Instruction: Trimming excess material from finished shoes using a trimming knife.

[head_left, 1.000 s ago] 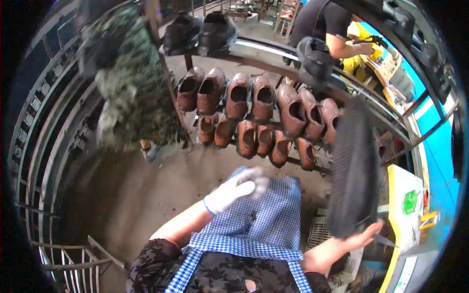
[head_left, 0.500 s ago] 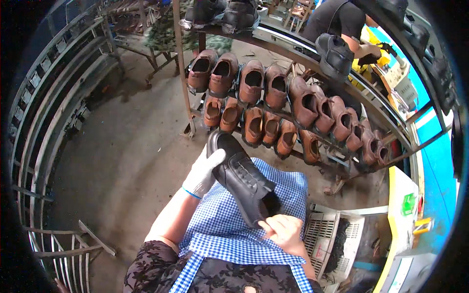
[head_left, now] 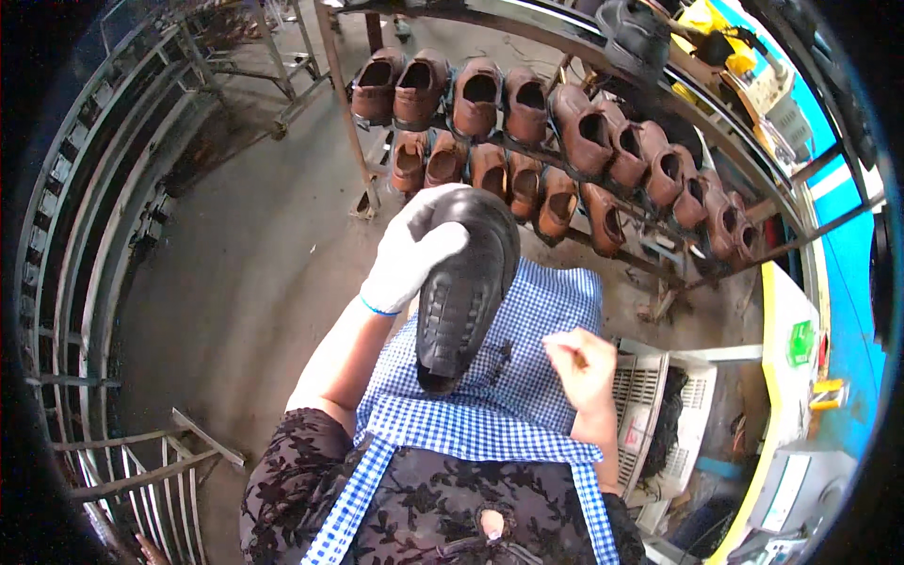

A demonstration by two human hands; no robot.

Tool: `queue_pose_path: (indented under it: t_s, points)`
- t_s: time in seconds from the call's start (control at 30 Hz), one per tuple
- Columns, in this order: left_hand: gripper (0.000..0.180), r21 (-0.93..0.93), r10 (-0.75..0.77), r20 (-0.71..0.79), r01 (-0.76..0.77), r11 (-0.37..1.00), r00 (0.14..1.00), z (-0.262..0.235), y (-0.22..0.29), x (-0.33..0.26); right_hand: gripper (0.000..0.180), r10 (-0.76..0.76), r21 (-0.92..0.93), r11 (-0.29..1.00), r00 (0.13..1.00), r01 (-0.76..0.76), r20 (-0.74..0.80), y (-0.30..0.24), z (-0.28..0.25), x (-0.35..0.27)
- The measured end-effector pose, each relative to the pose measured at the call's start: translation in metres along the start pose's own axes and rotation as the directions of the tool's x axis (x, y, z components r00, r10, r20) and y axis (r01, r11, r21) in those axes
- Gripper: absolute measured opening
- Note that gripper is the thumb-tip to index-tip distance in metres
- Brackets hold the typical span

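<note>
My left hand (head_left: 414,252), in a white knit glove with a blue cuff edge, grips a black leather shoe (head_left: 461,292) by its toe end. The shoe is held over my lap, toe pointing away and heel opening toward me, with its laced upper facing up. My bare right hand (head_left: 586,369) is apart from the shoe, to its right. Its thumb and fingers are drawn together in a pinch; anything between them is too small to make out. A blue-and-white checked apron (head_left: 551,306) lies beneath both hands, with dark smudges on it.
A metal rack (head_left: 344,132) ahead holds rows of brown shoes (head_left: 477,94) and a black shoe (head_left: 633,38) above. White plastic crates (head_left: 640,405) stand at my right, near a yellow-edged machine (head_left: 786,320). Empty metal racking (head_left: 89,235) curves along the left; a slatted frame (head_left: 155,461) is lower left.
The shoe has turned more upright, its heel now toward me, and moved slightly right with my left hand. My right hand has let go of the heel and moved up and right.
</note>
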State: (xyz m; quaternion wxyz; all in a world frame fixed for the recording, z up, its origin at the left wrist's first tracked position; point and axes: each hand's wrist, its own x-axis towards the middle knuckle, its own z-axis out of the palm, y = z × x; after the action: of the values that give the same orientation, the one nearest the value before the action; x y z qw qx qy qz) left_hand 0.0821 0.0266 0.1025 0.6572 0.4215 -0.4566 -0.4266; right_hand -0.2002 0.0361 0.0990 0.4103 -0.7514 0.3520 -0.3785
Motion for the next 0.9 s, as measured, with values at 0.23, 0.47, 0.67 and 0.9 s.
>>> queue_pose_path:
  t_s: [0.23,0.47,0.67,0.9]
  points:
    - [0.060,0.006,-0.214,0.302,0.223,0.975,0.929,0.039,0.015,-0.017,0.021,-0.319,-0.131,0.942,0.946,0.309,-0.058,-0.026,-0.026,0.033]
    - [0.061,0.155,-0.259,0.458,0.211,0.965,0.850,0.046,0.016,-0.016,0.034,-0.466,-0.277,0.807,0.851,0.521,0.242,-0.041,-0.039,0.060]
    - [0.070,0.377,-0.281,0.616,0.038,0.925,0.736,0.050,0.010,-0.021,0.009,-0.337,-0.451,0.576,0.701,0.682,0.629,-0.068,-0.057,0.058]
    - [0.067,0.346,-0.305,0.699,0.067,0.936,0.647,0.064,0.002,-0.029,0.024,-0.037,-0.505,0.533,0.615,0.679,0.788,-0.065,-0.051,0.042]
